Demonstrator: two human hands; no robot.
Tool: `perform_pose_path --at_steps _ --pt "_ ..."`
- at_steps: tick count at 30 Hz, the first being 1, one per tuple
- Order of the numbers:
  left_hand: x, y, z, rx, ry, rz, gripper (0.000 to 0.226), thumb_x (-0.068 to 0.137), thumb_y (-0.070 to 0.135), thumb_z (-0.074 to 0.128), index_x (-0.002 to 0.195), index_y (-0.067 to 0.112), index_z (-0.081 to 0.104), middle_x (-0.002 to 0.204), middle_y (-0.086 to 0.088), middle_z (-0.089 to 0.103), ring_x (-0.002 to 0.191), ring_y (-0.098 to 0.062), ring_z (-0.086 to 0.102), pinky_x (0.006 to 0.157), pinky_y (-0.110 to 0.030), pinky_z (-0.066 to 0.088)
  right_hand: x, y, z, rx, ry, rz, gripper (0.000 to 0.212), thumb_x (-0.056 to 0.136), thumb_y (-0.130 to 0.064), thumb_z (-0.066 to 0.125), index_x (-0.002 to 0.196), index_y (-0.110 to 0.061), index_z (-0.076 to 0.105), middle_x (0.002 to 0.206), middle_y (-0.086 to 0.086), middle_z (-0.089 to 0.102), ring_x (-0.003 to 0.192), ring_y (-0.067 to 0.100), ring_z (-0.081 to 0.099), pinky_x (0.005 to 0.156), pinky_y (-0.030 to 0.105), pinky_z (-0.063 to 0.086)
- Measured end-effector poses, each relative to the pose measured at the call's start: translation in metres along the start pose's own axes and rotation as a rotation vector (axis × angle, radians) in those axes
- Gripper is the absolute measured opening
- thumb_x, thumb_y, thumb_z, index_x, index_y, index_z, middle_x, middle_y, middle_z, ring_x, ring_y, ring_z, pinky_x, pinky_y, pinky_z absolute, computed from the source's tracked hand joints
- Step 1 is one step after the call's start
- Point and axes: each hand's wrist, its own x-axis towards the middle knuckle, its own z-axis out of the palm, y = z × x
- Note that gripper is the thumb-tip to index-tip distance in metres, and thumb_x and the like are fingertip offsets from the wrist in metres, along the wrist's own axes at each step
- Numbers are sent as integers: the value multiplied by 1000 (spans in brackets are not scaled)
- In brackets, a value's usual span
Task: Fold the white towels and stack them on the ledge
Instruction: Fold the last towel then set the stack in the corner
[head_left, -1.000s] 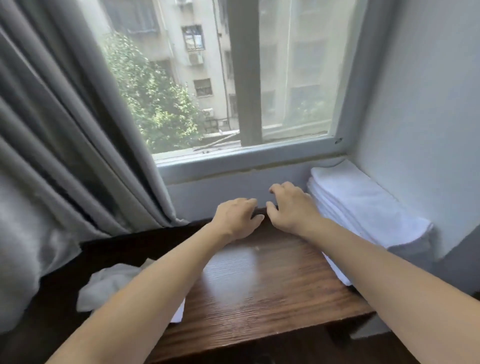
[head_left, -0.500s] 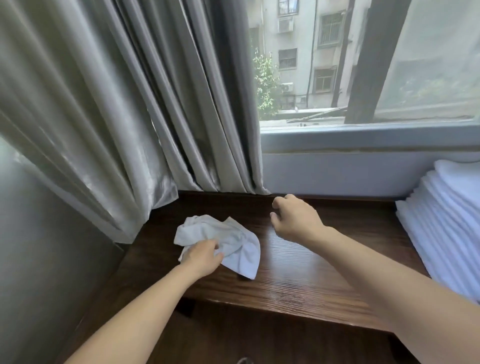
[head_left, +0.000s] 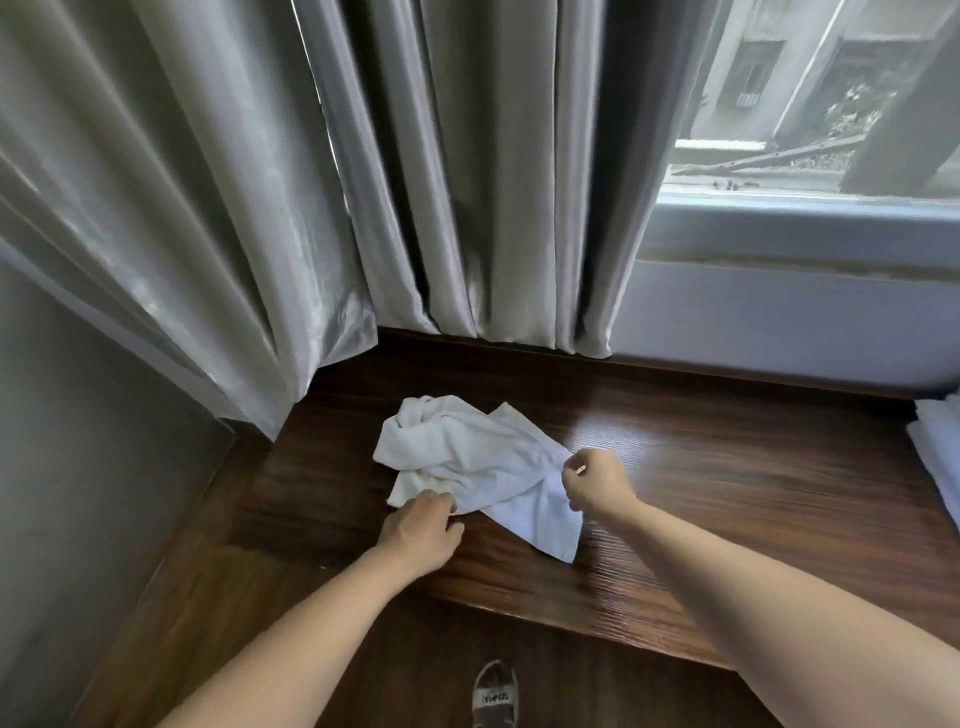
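- Two hands meet one crumpled white towel (head_left: 467, 457) lying on the dark wooden ledge (head_left: 727, 493), toward its left end, just in front of the grey curtain (head_left: 311, 182).
- Its left hand (head_left: 421, 530) pinches the near-left edge with curled fingers; the right hand (head_left: 592, 483) is closed on the right edge, thumb and forefinger nipped on cloth.
- From both sets of fingers the bunched bulk lies farther away and leftward; one flat corner points near and right, below the right hand.
- Its long axis runs from far-left to near-right, so spreading it likely means drawing the hands apart along that line.
- At the far right edge sits the stack of folded towels (head_left: 935, 447), well apart from this one.
- Nothing lies on the wood between; the curtain hem hangs close behind the towel and could catch it.
- A sandalled foot (head_left: 493, 696) shows below on the floor.
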Motion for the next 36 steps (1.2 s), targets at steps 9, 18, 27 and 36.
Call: perform_pose_path --at_steps 9,18,27,36 --pt "37 -43 14 329 209 -8 43 97 11 56 138 21 47 131 -5 54 121 -28 50 95 -40 46 51 -22 42 -88 148 -3 14 99 -24 54 91 -13 55 83 6 63 81 31 60 71 36 48" --pt "31 -43 -54 -402 455 66 10 106 17 44 112 21 51 101 6 62 92 -9 62 76 -23 51 3 -94 -33 287 -15 -256 31 93 0 44 89 -12 72 76 17 74 65 28 75 58 36 54" --pt "0 44 -189 -399 370 292 80 71 64 76 131 26 39 120 11 49 106 -9 53 86 -34 52 -64 -171 -174 168 171 -687 24 87 -2 68 105 -16 75 88 -3 80 91 9 76 85 33 61" --pt "-51 104 -325 -318 588 465 16 94 21 67 96 30 53 91 6 65 85 -18 63 73 -39 50 -142 -183 -335 332 621 -777 17 94 -18 72 79 -10 75 64 9 69 47 18 62 48 30 52"
